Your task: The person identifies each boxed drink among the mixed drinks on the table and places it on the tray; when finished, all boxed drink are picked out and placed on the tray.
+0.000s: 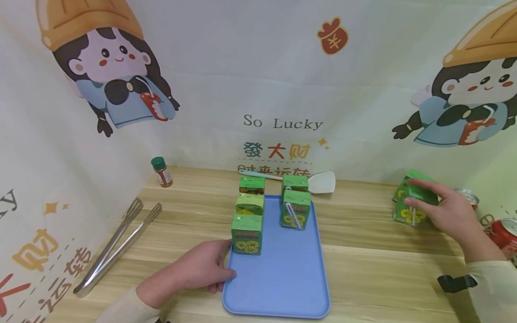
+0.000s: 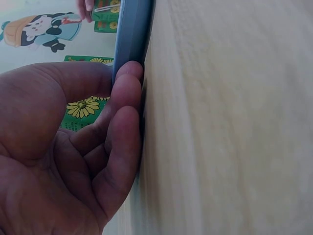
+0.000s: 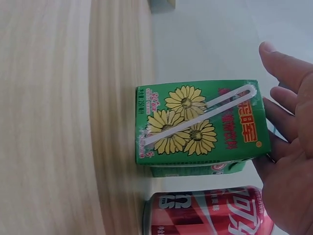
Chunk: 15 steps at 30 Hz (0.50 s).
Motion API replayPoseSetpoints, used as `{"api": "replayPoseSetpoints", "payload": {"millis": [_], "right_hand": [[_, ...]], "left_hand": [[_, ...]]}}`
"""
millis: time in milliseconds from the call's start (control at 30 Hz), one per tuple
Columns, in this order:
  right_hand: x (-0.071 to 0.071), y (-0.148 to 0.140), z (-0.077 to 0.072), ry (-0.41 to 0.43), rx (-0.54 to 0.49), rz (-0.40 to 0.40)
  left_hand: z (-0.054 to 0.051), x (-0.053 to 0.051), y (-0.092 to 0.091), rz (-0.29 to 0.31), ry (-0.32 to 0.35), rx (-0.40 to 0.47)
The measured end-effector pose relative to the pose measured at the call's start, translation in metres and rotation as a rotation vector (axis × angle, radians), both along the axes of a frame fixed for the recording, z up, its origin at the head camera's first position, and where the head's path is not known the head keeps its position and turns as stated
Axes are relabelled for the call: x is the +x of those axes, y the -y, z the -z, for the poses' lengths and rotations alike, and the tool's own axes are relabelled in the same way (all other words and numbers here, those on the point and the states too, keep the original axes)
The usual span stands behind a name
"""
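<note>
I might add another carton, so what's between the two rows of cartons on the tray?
Just a bare strip of the blue tray, as the head view shows.

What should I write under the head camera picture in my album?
Left hand grips a blue tray holding green drink boxes; right hand at more boxes near red cans.

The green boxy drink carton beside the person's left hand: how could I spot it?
On the wooden table lies a blue rectangular tray, gripped by the left hand. Beside that hand stands the green carton, frontmost on the tray, its flowered face showing no straw.
</note>
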State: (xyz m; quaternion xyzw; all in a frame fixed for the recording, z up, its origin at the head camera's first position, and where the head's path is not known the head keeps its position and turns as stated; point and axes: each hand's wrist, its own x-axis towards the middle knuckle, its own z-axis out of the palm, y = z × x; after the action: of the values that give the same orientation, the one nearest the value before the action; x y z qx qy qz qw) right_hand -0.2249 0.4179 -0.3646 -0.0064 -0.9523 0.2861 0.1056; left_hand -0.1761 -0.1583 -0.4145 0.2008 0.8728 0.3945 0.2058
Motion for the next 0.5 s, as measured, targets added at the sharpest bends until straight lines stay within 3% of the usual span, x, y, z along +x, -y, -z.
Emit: {"api": "replayPoseSetpoints", "payload": {"millis": [267,500], "right_hand": [[-0.0013,0.0021,0.0055,-0.034,0.067,0.028],[-0.0023,0.0011,0.0074,-0.08,0.086,-0.001]], "left_hand": [[0.0006,-0.0005,-0.0005,0.003,-0.015,-0.012],[0.0006,-0.0005,-0.0003,0.002,-0.01,-0.015]]}}
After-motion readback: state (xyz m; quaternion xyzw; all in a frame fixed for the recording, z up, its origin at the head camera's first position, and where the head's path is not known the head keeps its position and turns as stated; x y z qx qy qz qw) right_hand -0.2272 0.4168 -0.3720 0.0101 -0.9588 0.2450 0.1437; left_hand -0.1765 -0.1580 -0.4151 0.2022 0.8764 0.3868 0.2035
